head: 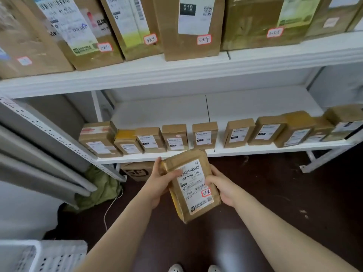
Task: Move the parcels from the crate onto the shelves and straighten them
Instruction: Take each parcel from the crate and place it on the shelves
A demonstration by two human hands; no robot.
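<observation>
— What did my feed show down low?
— A dark brown floor (275, 185), with a crumpled green cloth (98, 186) lying on it at the left. I saw a thin white cable (104, 215) trailing from the cloth toward me.
— Anything else?
— A brown carton (137, 170) printed "SF" stood just right of the cloth, and grey panels (39, 163) slanted along the far left.

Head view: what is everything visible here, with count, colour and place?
upper shelf: one, white, top
lower shelf: one, white, middle
large parcels: at least six, brown, upper shelf
small parcels: about ten, brown, row on lower shelf
held parcel: one, brown, white label, before lower shelf
SF box: one, brown, floor under lower shelf
cloth: one, green, floor left
crate: one, white, bottom left
shoes: two, white, bottom edge
left hand: holds held parcel's left edge
right hand: holds its right edge
</observation>
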